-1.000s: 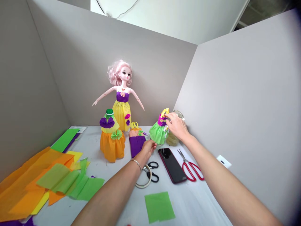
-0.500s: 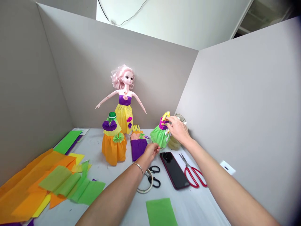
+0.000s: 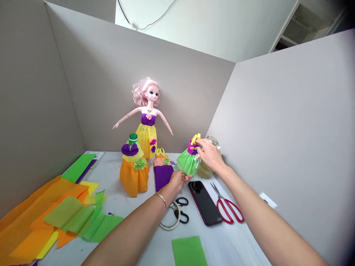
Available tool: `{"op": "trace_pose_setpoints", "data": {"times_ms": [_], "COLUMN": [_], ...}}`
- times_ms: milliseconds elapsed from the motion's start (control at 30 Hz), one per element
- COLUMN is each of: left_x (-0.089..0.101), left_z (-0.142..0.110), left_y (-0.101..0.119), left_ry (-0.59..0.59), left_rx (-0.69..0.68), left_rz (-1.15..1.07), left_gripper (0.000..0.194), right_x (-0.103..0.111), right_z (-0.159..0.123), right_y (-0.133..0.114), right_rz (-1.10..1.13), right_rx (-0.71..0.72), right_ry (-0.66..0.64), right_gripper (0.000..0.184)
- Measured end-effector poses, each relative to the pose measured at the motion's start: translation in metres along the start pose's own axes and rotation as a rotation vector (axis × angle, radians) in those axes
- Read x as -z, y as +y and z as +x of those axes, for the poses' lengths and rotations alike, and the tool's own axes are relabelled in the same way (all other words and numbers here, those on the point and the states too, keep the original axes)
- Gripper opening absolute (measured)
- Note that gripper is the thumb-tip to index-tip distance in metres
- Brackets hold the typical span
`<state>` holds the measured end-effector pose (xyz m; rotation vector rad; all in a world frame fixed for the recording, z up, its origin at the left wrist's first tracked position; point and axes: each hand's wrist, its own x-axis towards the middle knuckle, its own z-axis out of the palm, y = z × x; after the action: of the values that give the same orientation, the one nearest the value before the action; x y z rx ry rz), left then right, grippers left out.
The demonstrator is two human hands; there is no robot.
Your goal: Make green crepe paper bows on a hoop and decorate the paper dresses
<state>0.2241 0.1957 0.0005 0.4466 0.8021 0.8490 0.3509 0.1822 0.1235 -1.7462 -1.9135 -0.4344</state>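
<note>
A small doll dress [image 3: 188, 162] with a green skirt, magenta top and yellow straps stands at the back right, tilted a little. My right hand [image 3: 211, 156] pinches its top beside the straps. Low at the skirt's hem is my left hand [image 3: 179, 180], fingers curled together against the edge; the fingertips are partly hidden. Left of it lies a purple and peach doll dress [image 3: 163, 174] with yellow straps. Behind the dress and my right hand is a glass jar [image 3: 205, 170], partly covered.
A pink-haired doll [image 3: 148, 118] stands at the back wall, with an orange-dressed bottle [image 3: 134, 177] before it. Crepe paper [image 3: 36, 229] covers the left side. Nearer me are a tape roll [image 3: 169, 228], black-handled scissors [image 3: 183, 216], a phone [image 3: 205, 203], red scissors [image 3: 229, 210] and green paper [image 3: 189, 251].
The view has shifted slightly. Both hands stay at the green-skirted dress, with hardly any movement of their own.
</note>
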Motion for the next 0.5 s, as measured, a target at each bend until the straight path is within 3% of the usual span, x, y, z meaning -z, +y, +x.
{"op": "trace_pose_setpoints", "data": {"times_ms": [167, 267, 400, 433, 500], "left_x": [0.019, 0.035, 0.067, 0.076, 0.095], "left_z": [-0.058, -0.095, -0.143, -0.153, -0.170], "left_y": [0.008, 0.018, 0.028, 0.029, 0.029], "left_ry": [-0.033, -0.069, -0.159, -0.188, -0.207], "left_rx": [-0.027, -0.037, -0.019, -0.035, -0.036], "left_rz": [0.069, 0.090, 0.121, 0.158, 0.230], "left_gripper": [0.013, 0.003, 0.013, 0.016, 0.021], "right_x": [0.004, 0.017, 0.050, 0.059, 0.075], "right_z": [0.005, 0.006, -0.032, -0.052, -0.100], "right_y": [-0.003, -0.009, -0.019, -0.022, -0.030], "right_rz": [0.041, 0.061, 0.165, 0.227, 0.389], "right_rx": [-0.002, -0.026, -0.127, -0.175, -0.285], "right_ry": [0.035, 0.078, 0.174, 0.137, -0.178], "right_gripper": [0.027, 0.026, 0.020, 0.016, 0.019]}}
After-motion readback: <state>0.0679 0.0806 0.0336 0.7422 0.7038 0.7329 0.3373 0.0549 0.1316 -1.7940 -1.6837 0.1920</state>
